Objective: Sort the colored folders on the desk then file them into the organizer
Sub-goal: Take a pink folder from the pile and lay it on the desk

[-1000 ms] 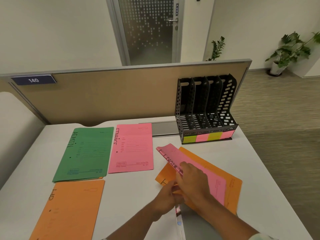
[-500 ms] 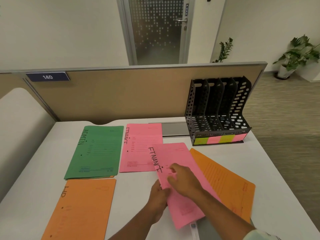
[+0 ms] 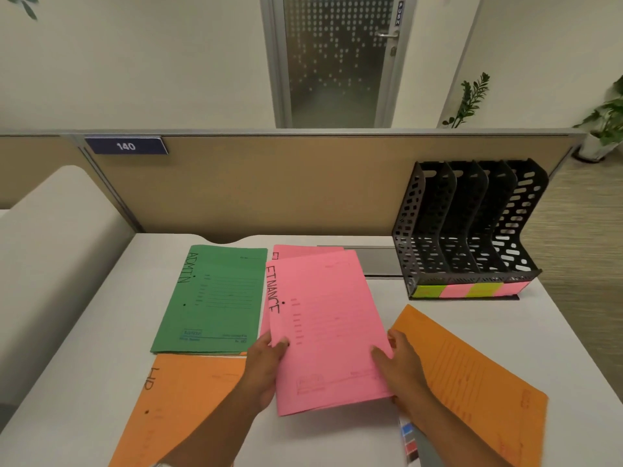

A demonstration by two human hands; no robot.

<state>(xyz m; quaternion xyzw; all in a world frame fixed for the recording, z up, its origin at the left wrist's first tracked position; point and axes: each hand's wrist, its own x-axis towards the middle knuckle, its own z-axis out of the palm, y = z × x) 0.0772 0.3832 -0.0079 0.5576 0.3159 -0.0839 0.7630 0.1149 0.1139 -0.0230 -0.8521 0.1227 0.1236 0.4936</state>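
The desk [image 3: 101,332] carries the organizer [image 3: 465,230] well up-right of the grip. An orange folder [image 3: 478,375] lies just right of the right hand [image 3: 401,362], the HR folder [image 3: 188,399] left of the left hand [image 3: 266,369], and the green folder [image 3: 215,298] up-left. Both hands pinch the pink folder [image 3: 330,325] by its side edges, thumbs on top. It seems to hover over a second pink folder [image 3: 290,251].

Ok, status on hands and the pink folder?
Left hand and right hand both grip the pink FINANCE folder by its side edges. It overlaps a second pink folder. Black organizer holds no folders.
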